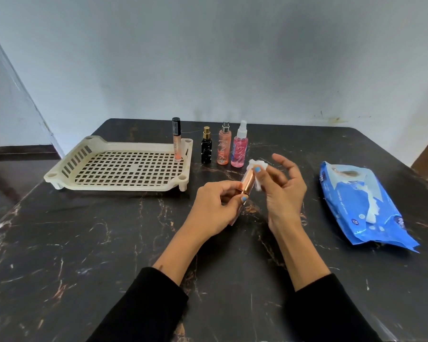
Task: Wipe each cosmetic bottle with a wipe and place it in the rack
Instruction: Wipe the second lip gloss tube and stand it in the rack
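Observation:
My left hand (216,206) grips a rose-gold cosmetic bottle (248,182) by its lower end, tilted, above the middle of the table. My right hand (283,191) presses a small white wipe (257,169) against the bottle's upper end with thumb and fingers. A cream slotted rack (124,186) sits to the left. A tall peach tube with a black cap (176,139) stands upright in its far right corner. Behind my hands a black bottle (206,146), an orange spray bottle (224,145) and a pink spray bottle (239,146) stand in a row on the table.
A blue pack of wet wipes (363,206) lies on the right, a wipe poking out of its opening. The black marbled table (84,255) reaches the wall at the back. Its left edge drops to the floor.

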